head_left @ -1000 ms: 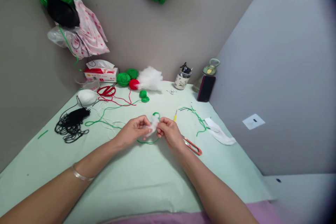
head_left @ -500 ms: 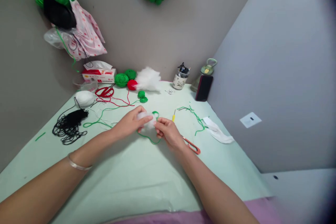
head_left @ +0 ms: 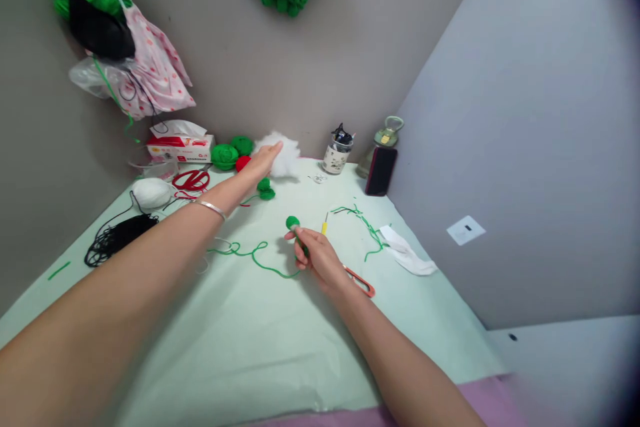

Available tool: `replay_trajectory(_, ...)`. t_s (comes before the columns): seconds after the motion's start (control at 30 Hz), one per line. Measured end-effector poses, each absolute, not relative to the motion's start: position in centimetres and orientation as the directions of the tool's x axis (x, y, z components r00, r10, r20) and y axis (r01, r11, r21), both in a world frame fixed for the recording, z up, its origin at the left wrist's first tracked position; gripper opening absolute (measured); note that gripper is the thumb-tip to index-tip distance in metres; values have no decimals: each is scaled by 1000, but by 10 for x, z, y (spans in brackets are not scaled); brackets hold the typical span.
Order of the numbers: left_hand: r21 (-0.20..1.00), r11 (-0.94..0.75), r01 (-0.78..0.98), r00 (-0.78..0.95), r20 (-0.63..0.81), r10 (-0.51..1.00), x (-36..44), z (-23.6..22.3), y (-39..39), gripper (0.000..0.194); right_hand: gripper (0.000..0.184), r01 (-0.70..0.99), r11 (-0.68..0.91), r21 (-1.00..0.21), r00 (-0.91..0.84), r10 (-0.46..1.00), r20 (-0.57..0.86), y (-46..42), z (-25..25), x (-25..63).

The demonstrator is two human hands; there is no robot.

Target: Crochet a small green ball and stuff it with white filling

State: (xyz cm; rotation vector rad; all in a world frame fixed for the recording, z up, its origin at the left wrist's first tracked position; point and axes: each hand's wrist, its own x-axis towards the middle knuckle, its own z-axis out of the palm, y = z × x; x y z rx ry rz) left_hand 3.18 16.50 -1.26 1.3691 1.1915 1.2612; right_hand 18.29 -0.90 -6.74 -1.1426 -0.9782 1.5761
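The pale green desk (head_left: 225, 347) spreads beneath both arms. Toward its twelve o'clock sits the fluffy white stuffing (head_left: 287, 159). The right hand (head_left: 316, 252) is closed, its fingers clamped on the green piece. The left hand (head_left: 266, 157) touches the stuffing; whether its fingers grip cannot be told. The small green piece (head_left: 293, 221) has the yellow-handled tool (head_left: 325, 227) at its three o'clock.

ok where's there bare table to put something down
Front middle of the table, nearer than the long green strand; also a small patch between the jar, phone and green scraps. Crowded at back left: tissue box, scissors, yarn balls.
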Motion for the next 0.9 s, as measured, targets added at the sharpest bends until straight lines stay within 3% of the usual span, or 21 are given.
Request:
replay_trajectory(0.17,994,-89,-56,3,89,996,13,-29,155,35,41,-208,-257,-944,-103,965,-240,-7,-68,186)
replay_trajectory(0.4,988,-12,-157,148,35,988,6,-20,157,16,41,-193,-254,-948,-123,965,-234,-8,-71,179)
replay_trajectory(0.57,993,54,-104,212,-31,977,18,-27,163,35,43,-188,-251,-949,-136,964,-228,-8,-71,180)
replay_trajectory(0.9,988,64,-143,260,-25,965,14,-23,177,35,41,-196,-261,-945,-175,958,-228,-11,-68,180)
